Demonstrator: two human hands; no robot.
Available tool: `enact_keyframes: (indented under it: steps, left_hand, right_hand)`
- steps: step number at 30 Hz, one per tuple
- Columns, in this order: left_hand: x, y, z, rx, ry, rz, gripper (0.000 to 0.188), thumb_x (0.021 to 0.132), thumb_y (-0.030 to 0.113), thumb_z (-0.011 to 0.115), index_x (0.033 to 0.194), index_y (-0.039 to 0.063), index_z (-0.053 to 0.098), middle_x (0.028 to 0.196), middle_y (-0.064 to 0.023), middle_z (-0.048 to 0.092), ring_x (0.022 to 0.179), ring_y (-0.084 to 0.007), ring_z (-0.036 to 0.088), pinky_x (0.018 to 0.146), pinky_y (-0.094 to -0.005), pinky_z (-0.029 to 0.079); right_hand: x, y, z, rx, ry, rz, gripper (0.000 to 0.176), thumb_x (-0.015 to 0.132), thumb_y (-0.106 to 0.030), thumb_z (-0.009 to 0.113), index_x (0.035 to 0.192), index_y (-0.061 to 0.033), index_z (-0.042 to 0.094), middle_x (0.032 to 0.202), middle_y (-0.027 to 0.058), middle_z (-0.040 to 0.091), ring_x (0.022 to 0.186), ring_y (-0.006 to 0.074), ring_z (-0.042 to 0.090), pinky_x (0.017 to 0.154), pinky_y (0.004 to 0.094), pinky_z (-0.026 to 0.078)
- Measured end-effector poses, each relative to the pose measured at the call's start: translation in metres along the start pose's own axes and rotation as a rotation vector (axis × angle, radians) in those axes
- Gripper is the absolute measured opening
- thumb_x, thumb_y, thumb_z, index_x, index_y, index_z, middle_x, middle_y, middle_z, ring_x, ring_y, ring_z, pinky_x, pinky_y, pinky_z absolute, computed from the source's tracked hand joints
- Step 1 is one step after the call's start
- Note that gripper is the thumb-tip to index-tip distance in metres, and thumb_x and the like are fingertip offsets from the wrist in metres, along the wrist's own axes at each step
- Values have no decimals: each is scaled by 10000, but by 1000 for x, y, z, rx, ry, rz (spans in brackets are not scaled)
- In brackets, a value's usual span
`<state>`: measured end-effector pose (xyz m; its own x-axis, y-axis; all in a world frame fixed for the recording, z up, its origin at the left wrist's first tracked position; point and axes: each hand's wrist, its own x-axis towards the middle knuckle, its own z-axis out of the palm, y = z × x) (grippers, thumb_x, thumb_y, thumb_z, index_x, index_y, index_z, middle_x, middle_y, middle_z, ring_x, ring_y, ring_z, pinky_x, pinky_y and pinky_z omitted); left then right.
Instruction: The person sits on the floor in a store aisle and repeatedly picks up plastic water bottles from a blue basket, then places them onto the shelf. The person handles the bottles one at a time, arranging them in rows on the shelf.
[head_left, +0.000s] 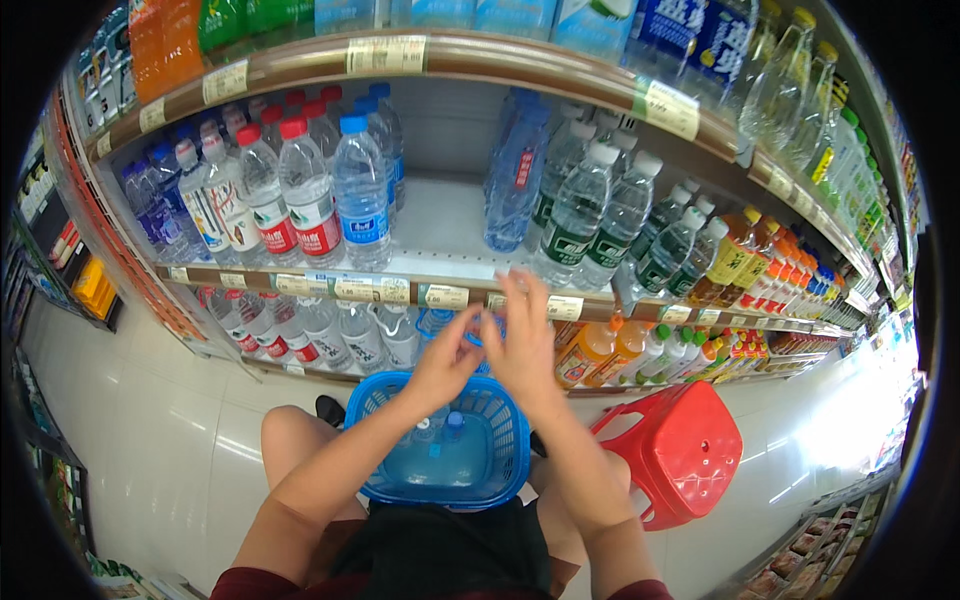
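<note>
My left hand (444, 358) and my right hand (523, 346) are raised close together before the edge of the middle shelf (390, 281). The fingers of both are bent and partly spread, and I see nothing held in either; the right is blurred. Below them, between my knees, stands a blue plastic basket (520, 469). In it are a bottle with a blue cap (454, 426) and one with a white cap (423, 429). Behind my hands, large bottles with blue handles (435, 321) on the low shelf are partly hidden.
Red-capped water bottles (307, 195) and a blue-capped bottle (361, 199) stand left of a gap on the middle shelf. Blue-tinted bottles (516, 180) and green-labelled bottles (574, 217) stand right of it. A red plastic stool (686, 454) is at my right on the tiled floor (180, 442).
</note>
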<state>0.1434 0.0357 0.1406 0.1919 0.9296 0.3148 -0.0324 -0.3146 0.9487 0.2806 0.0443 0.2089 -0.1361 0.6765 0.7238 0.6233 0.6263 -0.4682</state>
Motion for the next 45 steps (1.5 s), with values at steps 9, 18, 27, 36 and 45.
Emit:
enact_keyframes:
  steps: [9,18,27,36,45]
  left_hand:
    - [110,116,0,374,127,246,683,877,46,627,1489,36,323,1391,-212,460,1214,-343,527,1015,-411,449]
    - [108,114,-18,368,135,104,805,846,117,707,1514,27,266,1438,-213,408,1149,-338,585,896,-394,523]
    - [101,106,-4,649,69,498,667,770,170,786,1353,71,477,1323,-138,552,984,-385,642,787,-445,551]
    - [-3,148,-1,600,-55,363,605,723,199,790,1253,49,540,1144,-141,608,872,-326,651,703,-388,547]
    - [-99,-61,9,523,-246,-211,659,782,319,789,1299,33,498,1153,-201,562,1011,-416,618,826,-479,525]
  right_hand:
    - [212,8,-36,-805,73,-384,520,831,-183,654,1288,39,542,1283,219,579,1062,378,641,874,443,530]
    - [157,-36,-51,-763,-57,-307,497,820,-269,716,1211,0,569,1074,168,598,864,317,688,713,390,569]
    - [103,-40,-75,-670,-65,-386,281,853,-324,705,832,-78,572,735,77,598,573,277,659,480,369,519]
    - [46,-96,-115,-258,-156,-235,297,781,-315,758,848,-77,593,699,92,614,612,294,646,516,395,505]
    - [-103,20,4,-107,-883,277,430,755,-263,768,1077,-55,574,830,232,687,807,413,684,708,494,538]
